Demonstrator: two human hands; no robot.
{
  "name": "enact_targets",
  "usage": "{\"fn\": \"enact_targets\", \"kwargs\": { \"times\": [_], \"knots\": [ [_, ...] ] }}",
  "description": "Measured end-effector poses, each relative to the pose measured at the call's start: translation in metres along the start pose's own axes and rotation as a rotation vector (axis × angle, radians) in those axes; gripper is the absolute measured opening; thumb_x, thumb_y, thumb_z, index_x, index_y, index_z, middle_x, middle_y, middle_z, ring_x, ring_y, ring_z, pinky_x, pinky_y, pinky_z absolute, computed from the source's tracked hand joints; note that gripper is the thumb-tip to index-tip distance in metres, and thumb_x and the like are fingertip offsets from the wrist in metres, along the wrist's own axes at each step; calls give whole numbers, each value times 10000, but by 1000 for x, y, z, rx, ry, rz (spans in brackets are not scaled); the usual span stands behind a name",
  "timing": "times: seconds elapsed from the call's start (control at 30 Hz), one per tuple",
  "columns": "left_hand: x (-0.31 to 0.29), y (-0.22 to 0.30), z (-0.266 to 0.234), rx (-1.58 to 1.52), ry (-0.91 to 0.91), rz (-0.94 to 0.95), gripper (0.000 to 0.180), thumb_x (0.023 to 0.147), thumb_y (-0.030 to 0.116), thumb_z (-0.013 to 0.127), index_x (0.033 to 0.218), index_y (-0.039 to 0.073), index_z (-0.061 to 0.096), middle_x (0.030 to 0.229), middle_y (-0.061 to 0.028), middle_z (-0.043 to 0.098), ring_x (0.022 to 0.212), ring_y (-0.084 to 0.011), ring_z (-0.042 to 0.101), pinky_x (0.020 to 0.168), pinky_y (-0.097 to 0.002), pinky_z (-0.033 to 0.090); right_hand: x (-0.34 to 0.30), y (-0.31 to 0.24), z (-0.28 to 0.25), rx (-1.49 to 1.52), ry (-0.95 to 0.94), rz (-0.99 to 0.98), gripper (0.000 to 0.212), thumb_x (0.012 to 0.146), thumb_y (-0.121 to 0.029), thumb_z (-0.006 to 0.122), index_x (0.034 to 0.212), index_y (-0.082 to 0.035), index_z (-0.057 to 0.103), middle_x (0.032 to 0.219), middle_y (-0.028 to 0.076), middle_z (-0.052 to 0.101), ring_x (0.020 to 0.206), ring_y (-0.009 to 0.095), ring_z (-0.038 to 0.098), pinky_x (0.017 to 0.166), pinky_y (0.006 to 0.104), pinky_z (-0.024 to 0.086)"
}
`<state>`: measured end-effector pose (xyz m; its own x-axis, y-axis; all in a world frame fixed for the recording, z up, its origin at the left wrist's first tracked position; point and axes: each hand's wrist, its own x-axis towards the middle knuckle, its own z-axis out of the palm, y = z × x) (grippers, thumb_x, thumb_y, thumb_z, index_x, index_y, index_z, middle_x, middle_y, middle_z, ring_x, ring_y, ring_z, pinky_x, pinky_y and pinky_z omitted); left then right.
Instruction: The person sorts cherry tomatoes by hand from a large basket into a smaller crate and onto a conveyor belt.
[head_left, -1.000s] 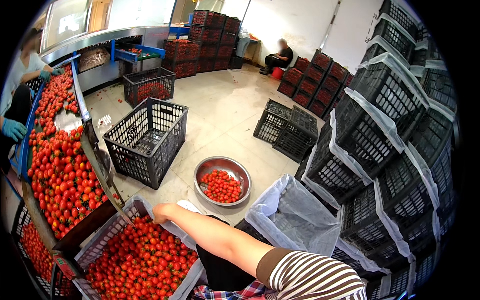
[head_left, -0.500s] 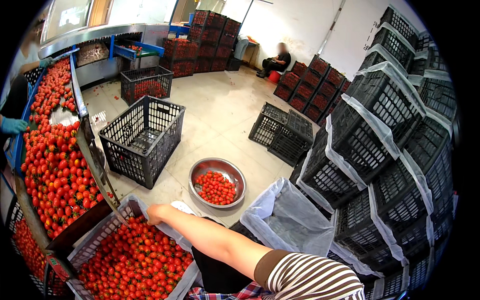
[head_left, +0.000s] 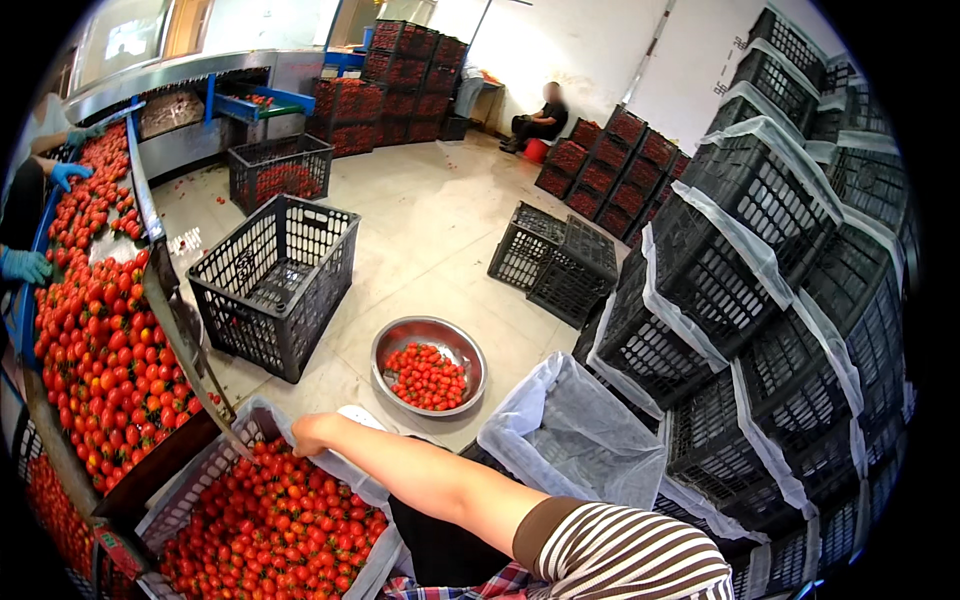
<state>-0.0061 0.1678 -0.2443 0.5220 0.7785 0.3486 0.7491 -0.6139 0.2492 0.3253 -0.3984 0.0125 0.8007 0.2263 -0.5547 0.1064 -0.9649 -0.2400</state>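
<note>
My right arm, in a striped sleeve, reaches in from the lower right. At its end, my right hand (head_left: 312, 434) is curled over the far rim of a crate (head_left: 375, 492) lined with pale plastic film. What the fingertips do on the inner side is hidden. Red cherry tomatoes (head_left: 285, 525) fill this crate to a high level. Up against its left side is the sloping end of a sorting table (head_left: 150, 478), covered with more cherry tomatoes (head_left: 110, 360). My left hand is out of view.
Beyond my hand, a steel basin (head_left: 478, 385) holds some tomatoes. A lined crate (head_left: 640, 470) stands right of my arm, beside tall stacks of lined crates (head_left: 760, 280). A black crate (head_left: 275, 285) sits on the floor. Co-workers' gloved hands (head_left: 25, 265) are at the table's left.
My right hand stays at the crate rim. The view has shifted slightly. Another blue-gloved co-worker's hand has come over the tomatoes at the far left.
</note>
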Motion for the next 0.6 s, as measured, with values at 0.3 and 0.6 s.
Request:
{"fn": "enact_targets", "kwargs": {
  "times": [0.3,0.6],
  "knots": [
    [-5,1,1,-59,54,-30,436,911,381,409,1253,111,398,1265,-202,412,1141,-399,422,897,-568,332,4,-6,-2,-29,11,69,410,775,-353,601,865,43,662,869,211,650,830,329,634,725,401,494],
    [-5,7,-6,-124,81,-18,415,905,330,447,1186,24,459,1182,-239,478,1078,-401,477,890,-512,382,-5,-2,-5,15,32,20,440,778,-371,607,903,48,654,910,218,645,859,334,629,743,400,494]
  ]
}}
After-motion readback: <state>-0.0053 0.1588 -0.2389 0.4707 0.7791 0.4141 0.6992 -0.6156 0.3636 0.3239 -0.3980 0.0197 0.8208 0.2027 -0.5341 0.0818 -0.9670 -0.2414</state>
